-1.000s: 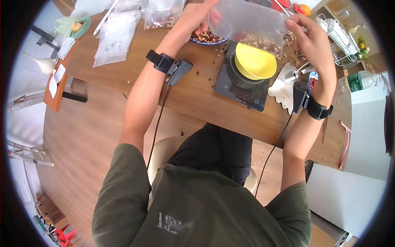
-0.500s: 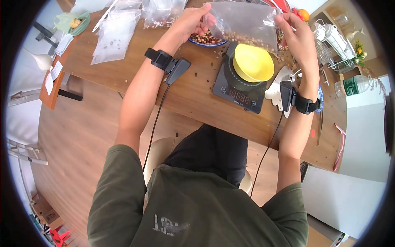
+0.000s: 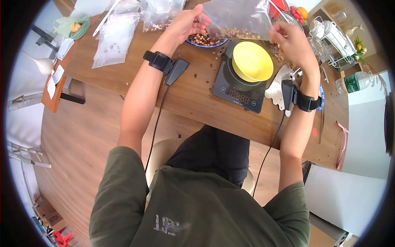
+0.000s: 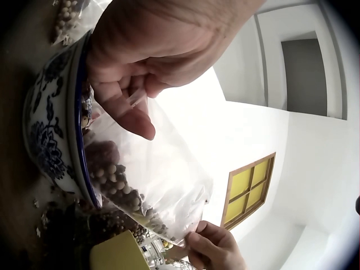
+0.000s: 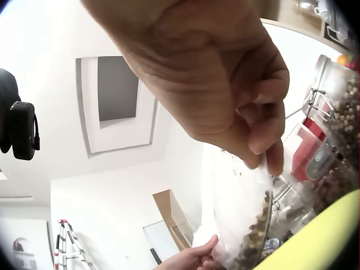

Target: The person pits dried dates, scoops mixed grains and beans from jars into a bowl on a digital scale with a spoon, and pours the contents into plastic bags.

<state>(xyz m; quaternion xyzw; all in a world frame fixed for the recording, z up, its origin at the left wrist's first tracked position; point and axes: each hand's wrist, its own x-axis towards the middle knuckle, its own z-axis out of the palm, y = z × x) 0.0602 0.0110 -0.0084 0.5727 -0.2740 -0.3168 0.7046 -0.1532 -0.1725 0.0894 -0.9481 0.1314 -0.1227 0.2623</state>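
While both hands pinch the bag (image 3: 238, 18), we hold it just above the yellow bowl (image 3: 252, 61).
Left fingers (image 4: 135, 121) and right fingers (image 5: 270, 140) grip opposite top corners; best keep it level so the beans (image 3: 230, 33) settle.

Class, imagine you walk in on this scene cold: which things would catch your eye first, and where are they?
The clear bag of beans, held up over the table's far edge with the left hand and right hand each pinching a top corner. Just below it, the bright yellow bowl sits on a black scale.
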